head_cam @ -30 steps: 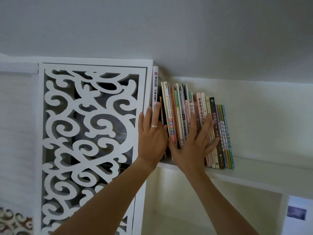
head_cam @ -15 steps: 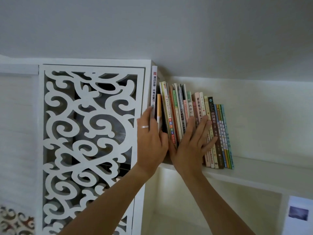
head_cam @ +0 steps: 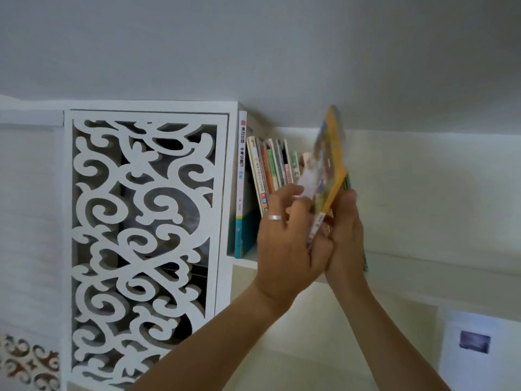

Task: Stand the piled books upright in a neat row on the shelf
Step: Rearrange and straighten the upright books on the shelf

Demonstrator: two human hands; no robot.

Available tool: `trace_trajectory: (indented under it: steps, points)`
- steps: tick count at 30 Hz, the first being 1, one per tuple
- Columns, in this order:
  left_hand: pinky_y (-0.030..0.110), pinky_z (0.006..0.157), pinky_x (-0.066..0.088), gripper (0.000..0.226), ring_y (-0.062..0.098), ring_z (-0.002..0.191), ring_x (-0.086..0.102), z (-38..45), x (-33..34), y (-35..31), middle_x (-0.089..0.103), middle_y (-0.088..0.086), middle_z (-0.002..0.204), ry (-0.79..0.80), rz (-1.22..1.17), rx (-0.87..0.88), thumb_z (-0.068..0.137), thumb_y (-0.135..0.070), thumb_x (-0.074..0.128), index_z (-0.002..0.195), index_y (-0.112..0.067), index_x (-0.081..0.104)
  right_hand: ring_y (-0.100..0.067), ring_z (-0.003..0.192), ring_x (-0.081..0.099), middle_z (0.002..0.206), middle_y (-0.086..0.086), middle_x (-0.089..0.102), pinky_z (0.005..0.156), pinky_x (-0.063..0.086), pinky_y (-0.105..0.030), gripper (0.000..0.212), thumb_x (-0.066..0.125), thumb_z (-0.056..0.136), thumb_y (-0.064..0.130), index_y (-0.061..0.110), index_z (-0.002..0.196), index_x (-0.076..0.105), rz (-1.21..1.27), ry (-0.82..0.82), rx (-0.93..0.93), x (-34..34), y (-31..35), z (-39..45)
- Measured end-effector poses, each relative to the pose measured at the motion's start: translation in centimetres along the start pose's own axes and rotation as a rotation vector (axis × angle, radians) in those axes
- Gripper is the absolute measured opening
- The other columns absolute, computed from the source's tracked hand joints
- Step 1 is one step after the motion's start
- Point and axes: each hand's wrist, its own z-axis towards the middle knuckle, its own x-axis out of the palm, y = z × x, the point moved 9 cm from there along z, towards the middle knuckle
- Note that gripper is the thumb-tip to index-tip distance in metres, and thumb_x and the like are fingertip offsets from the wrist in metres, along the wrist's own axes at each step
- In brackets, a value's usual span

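Yellow-edged and blurred, a thin picture book point(head_cam: 328, 167) tilts up and out of the row of books point(head_cam: 270, 170) on a white shelf point(head_cam: 423, 262) set just under the ceiling. Both of the person's hands meet at its lower end: the left hand point(head_cam: 284, 244), a silver ring point(head_cam: 274, 217) on one finger, curls its fingers against the near cover, while the right hand point(head_cam: 345, 235) presses the spine side from the right, so the book is pinched between them. Its top corner leans right, reaching almost to the ceiling line.

Behind the hands the other books stand on the shelf's left end, most leaning slightly left. At the far left end, flat against the cabinet's side panel, a tall white-spined workbook point(head_cam: 241, 176) with a teal foot stands upright; a dark gap separates it from the next spines. Part of the row is hidden by the hands and the raised book. A green spine edge point(head_cam: 365, 261) shows just past the right wrist.

Left of the shelf, a white fretwork cabinet door point(head_cam: 141, 249) with scrolling cutouts fills the wall.
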Motion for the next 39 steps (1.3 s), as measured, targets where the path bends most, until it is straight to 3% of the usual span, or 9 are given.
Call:
trace_trajectory:
  steps: [3, 10, 16, 18, 21, 25, 30, 34, 39]
  points:
    - [0.040, 0.081, 0.058, 0.025, 0.025, 0.104, 0.062, 0.0, 3.0, -1.6, 0.056, 0.014, 0.128, 0.057, -0.093, -0.042, 0.100, -0.024, 0.047, 0.116, -0.008, 0.056, -0.028, 0.124, 0.063, 0.131, -0.011, 0.067, 0.104, 0.051, -0.047, 0.076, 0.031, 0.101, 0.069, 0.011, 0.144, 0.055, -0.047, 0.068, -0.143, -2.0, 3.0, -0.4]
    - [0.025, 0.104, 0.047, 0.034, 0.005, 0.114, 0.052, -0.2, 9.8, -4.6, 0.049, 0.010, 0.136, 0.243, -0.290, -0.072, 0.108, -0.021, 0.042, 0.139, -0.006, 0.044, -0.024, 0.132, 0.053, 0.142, -0.006, 0.052, 0.109, 0.046, -0.048, 0.059, 0.031, 0.107, 0.042, 0.013, 0.158, 0.035, -0.402, 0.009, -0.323, -8.9, 3.7, 0.5]
    - [0.013, 0.112, 0.038, 0.043, 0.021, 0.129, 0.053, -2.6, 16.3, -2.5, 0.052, 0.015, 0.146, 0.523, -0.231, -0.132, 0.112, -0.025, 0.039, 0.151, -0.007, 0.040, -0.009, 0.135, 0.049, 0.136, 0.019, 0.055, 0.109, 0.038, -0.025, 0.046, 0.024, 0.106, 0.060, 0.053, 0.149, 0.037, -0.592, 0.032, 0.090, -13.2, -2.1, 2.3]
    - [0.038, 0.115, 0.045, 0.041, 0.029, 0.137, 0.048, -4.1, 17.1, -0.4, 0.047, 0.017, 0.151, 0.465, 0.060, -0.088, 0.109, -0.029, 0.044, 0.143, -0.008, 0.053, -0.002, 0.117, 0.061, 0.116, 0.033, 0.059, 0.091, 0.045, -0.016, 0.030, 0.024, 0.103, 0.062, 0.069, 0.128, 0.041, -0.534, 0.114, 0.284, -13.6, -5.1, 2.2]
    - [0.045, 0.108, 0.045, 0.031, 0.028, 0.135, 0.041, -4.8, 15.7, 2.3, 0.047, 0.011, 0.145, 0.260, 0.418, -0.135, 0.105, -0.040, 0.056, 0.127, -0.020, 0.066, -0.004, 0.108, 0.061, 0.109, 0.027, 0.059, 0.083, 0.047, -0.024, 0.030, 0.018, 0.096, 0.070, 0.068, 0.118, 0.038, -0.561, 0.230, 0.399, -12.7, -6.9, 1.5]
    - [0.044, 0.115, 0.043, 0.034, 0.030, 0.136, 0.046, -4.8, 14.8, 2.3, 0.054, 0.015, 0.143, 0.190, 0.393, -0.050, 0.106, -0.034, 0.055, 0.132, -0.013, 0.065, -0.013, 0.106, 0.063, 0.118, 0.012, 0.063, 0.094, 0.053, -0.038, 0.048, 0.016, 0.096, 0.075, 0.051, 0.129, 0.041, -0.587, 0.308, 0.418, -11.5, -7.9, 1.8]
    - [0.042, 0.110, 0.051, 0.026, 0.028, 0.121, 0.060, -4.8, 11.1, 3.6, 0.063, 0.016, 0.131, 0.078, 0.275, -0.046, 0.105, -0.021, 0.049, 0.121, -0.006, 0.062, -0.014, 0.105, 0.065, 0.134, 0.004, 0.061, 0.080, 0.050, -0.023, 0.068, 0.016, 0.096, 0.075, 0.037, 0.152, 0.021, -0.673, 0.396, 0.367, -9.2, -10.0, 2.6]
    - [0.045, 0.112, 0.046, 0.043, 0.027, 0.127, 0.053, -4.1, 7.9, 6.5, 0.059, 0.013, 0.134, 0.038, 0.445, -0.137, 0.109, -0.039, 0.037, 0.123, -0.008, 0.064, -0.016, 0.110, 0.068, 0.138, 0.001, 0.060, 0.085, 0.058, -0.028, 0.057, 0.020, 0.100, 0.071, 0.043, 0.148, 0.009, -0.681, 0.424, 0.378, -9.0, -11.9, 3.4]
    - [0.050, 0.119, 0.034, 0.041, 0.031, 0.142, 0.044, -4.1, 5.8, 9.6, 0.048, 0.013, 0.150, 0.107, 0.572, -0.068, 0.102, -0.034, 0.057, 0.137, -0.013, 0.058, -0.018, 0.104, 0.071, 0.133, -0.006, 0.061, 0.084, 0.063, -0.040, 0.053, 0.020, 0.097, 0.074, 0.046, 0.141, 0.014, -0.763, 0.345, 0.353, -9.6, -12.1, 3.2]
